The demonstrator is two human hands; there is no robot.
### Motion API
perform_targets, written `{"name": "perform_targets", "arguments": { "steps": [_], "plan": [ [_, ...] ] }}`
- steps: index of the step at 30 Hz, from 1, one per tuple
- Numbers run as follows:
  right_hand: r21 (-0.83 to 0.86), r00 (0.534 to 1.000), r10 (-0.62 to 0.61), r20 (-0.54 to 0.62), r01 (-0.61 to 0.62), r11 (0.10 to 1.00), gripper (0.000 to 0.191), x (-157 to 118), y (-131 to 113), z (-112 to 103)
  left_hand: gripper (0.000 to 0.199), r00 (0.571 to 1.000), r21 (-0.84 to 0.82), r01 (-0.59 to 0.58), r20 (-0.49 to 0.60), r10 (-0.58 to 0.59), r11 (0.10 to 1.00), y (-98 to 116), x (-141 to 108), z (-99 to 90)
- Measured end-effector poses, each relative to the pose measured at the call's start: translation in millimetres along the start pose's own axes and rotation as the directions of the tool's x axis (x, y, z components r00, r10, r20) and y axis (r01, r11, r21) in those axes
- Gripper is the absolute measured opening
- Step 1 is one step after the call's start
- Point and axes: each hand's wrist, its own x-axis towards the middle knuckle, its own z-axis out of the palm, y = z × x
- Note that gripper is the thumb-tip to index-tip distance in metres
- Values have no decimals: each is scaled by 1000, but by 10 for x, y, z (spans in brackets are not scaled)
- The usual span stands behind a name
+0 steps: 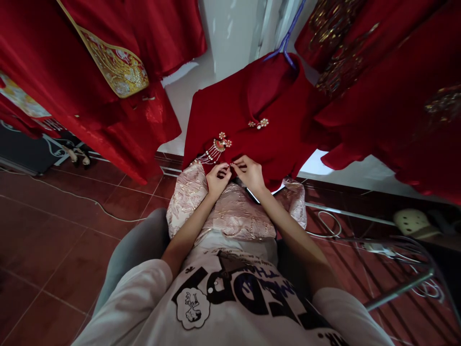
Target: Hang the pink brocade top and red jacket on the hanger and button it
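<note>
Above my lap, my left hand (217, 179) and my right hand (251, 174) are close together, thumbs and fingertips pinched. What lies between the fingertips is too small to make out. Just beyond them hangs a red garment (284, 149) on a purple hanger (286, 41). A fan-shaped brooch (219, 145) with flowers and beaded strands is on its front, left of my hands. Higher up, a pearl clasp (258, 124) sits at the collar. Pink brocade fabric (237, 211) covers my lap, and the bright edge of a flat dark object (252, 195) shows under my right wrist.
Red embroidered garments hang on the left (126, 129) and right (389, 105). A metal rack (399, 290) stands at lower right near a pale clog (412, 222). A white cable (104, 207) crosses the tiled floor (54, 240) at left.
</note>
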Motion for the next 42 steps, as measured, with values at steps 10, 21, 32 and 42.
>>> {"name": "perform_targets", "arguments": {
  "steps": [10,21,32,42],
  "plan": [
    [-61,999,-50,-20,49,997,15,-20,34,57,18,998,4,68,15,-68,998,-51,25,-17],
    [-100,998,-58,8,58,993,14,10,69,68,16,999,29,53,11,-53,998,-111,26,-11],
    [80,987,-21,160,8,997,19,176,8,-353,14,999,103,32,-39,-28,994,12,12,-28],
    [130,999,-18,36,13,991,34,129,-267,-1004,21,993,121,-111,-28,116,986,22,-2,-28]
  ]
}}
